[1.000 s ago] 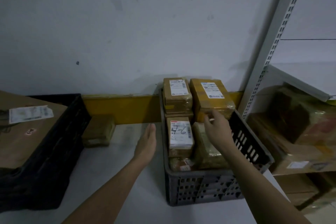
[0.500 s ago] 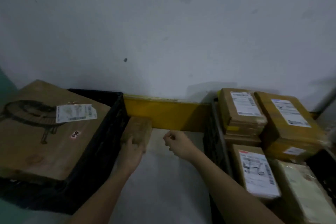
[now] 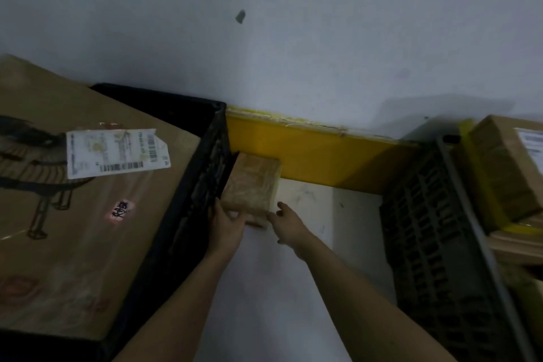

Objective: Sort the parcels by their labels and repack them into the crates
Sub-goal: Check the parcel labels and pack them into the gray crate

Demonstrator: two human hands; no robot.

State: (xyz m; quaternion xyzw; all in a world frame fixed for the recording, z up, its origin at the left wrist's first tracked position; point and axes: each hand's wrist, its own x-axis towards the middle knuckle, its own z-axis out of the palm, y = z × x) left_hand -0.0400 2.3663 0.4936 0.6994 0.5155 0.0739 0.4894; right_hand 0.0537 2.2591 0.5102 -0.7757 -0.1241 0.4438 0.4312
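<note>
my left hand (image 3: 226, 226) grips the parcel (image 3: 251, 185) on the tabletop (image 3: 293, 288), black crate (image 3: 188, 185) at its 9 o'clock, my right hand (image 3: 286, 225) loosely spread touching its near corner.

My 2 arms are bare from wrist to as far up as can be seen, with no sleeve, watch or glove on them. My left hand (image 3: 226, 228) and right hand (image 3: 289, 226) carry no rings that I can make out.
</note>
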